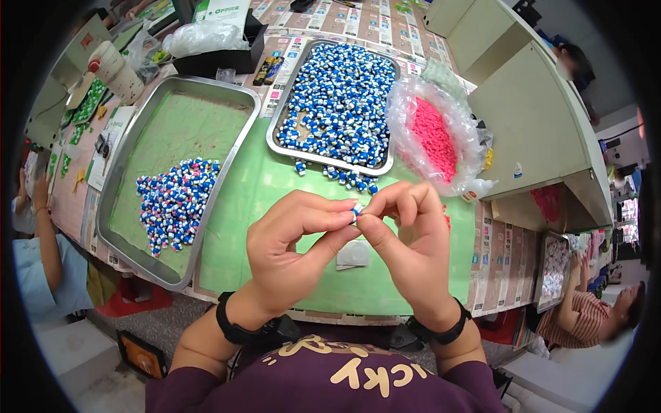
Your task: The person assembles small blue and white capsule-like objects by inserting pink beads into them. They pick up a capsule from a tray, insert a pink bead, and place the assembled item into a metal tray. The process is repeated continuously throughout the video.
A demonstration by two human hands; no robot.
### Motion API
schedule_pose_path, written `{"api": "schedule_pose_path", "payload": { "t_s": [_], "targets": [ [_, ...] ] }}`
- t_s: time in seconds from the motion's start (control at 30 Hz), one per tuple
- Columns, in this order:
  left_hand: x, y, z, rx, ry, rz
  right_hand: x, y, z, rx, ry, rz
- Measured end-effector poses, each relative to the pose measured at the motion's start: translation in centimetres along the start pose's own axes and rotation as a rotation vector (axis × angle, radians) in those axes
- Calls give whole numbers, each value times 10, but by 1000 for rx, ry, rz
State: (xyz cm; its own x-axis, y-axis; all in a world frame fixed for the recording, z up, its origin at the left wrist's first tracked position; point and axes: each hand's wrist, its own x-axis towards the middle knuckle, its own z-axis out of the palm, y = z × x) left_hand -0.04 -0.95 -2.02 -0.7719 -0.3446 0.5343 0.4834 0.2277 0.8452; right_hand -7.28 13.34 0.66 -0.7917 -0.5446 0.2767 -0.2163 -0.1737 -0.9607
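Over the green mat my left hand (299, 237) pinches a tiny blue-and-white plastic piece (356, 210) between thumb and fingertips. My right hand (410, 234) meets it there, thumb and forefinger pressed together at the piece's right side; whether they hold a separate small part is hidden. Just beyond the hands, several loose blue-and-white pieces (350, 180) lie along the near edge of a metal tray (330, 160) heaped with the same kind. Under my hands a small pale grey flat piece (353, 255) rests on the mat.
At the left, a second metal tray (108, 199) holds a pile of blue-and-white pieces with pink bits (177, 202). A clear plastic bag (403, 103) of small pink parts (435, 141) sits at the right, beside a pale cabinet (544, 117). Behind stands a black box (217, 62). Other people sit on both sides.
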Motion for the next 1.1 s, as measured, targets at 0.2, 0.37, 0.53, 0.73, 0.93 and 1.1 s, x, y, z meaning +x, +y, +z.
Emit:
{"api": "schedule_pose_path", "payload": {
  "t_s": [0.2,0.37,0.53,0.73,0.93,1.1],
  "targets": [
    [3,4,-14,-47,7,-41,7,-5,-40,127,-33,158],
    [0,-4,-66,84,168,-44,8,6,-105,-626,107,-9],
    [-13,-8,-129,420,305,-48,-7,30,-119,-832,-241,107],
    [-30,-5,-196,892,297,-251,-7,41,-108,-1030,-433,38],
    [-5,-3,-173,1202,179,-137,-6,46,-105,-1167,-526,-8],
    [21,-21,-74,850,-174,-86,-6,52,-96,-1123,-494,-74]
  ]
}}
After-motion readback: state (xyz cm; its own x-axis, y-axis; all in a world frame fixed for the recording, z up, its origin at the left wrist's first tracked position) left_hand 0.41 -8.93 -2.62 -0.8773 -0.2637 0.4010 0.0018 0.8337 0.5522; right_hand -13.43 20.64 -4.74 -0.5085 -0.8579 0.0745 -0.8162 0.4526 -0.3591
